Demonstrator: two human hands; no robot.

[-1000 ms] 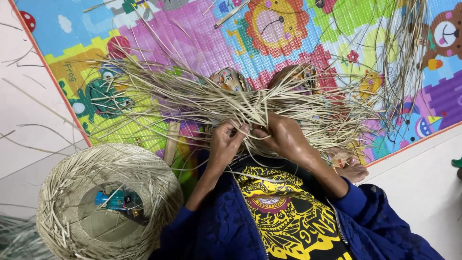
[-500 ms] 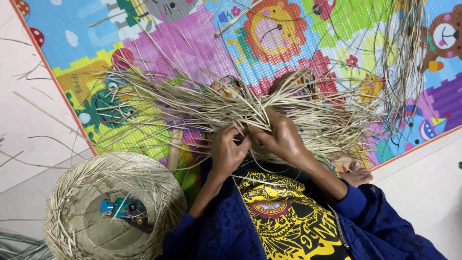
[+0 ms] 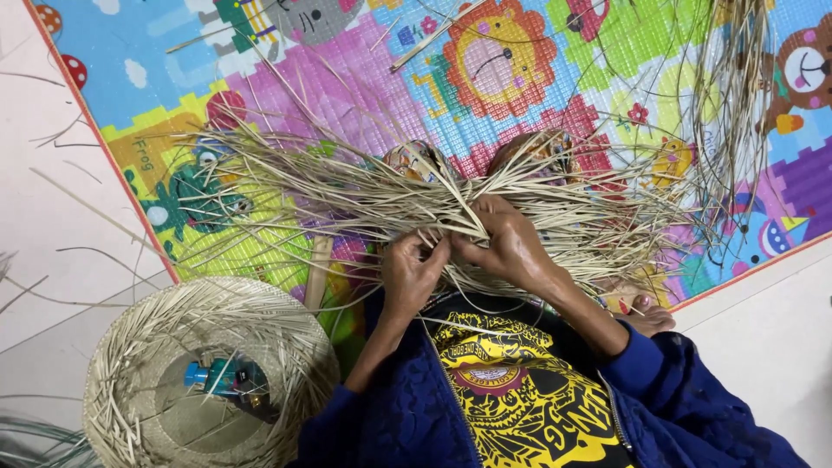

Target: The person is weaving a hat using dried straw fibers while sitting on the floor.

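While wrists bend inward, fingers (image 3: 431,251) pinch straw strands (image 3: 451,204).

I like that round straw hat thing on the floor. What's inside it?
Inside the woven straw hat lies a small blue and teal object beside something dark and reddish; what they are is too small to tell. Loose straw ends stick out round the rim. The floor beneath it is covered.

view: single head camera
facing: steeply down over the lap
nearness: close above both hands (image 3: 468,260)
covers: colourful patterned foam play mat (image 3: 537,78), pale floor (image 3: 52,260)
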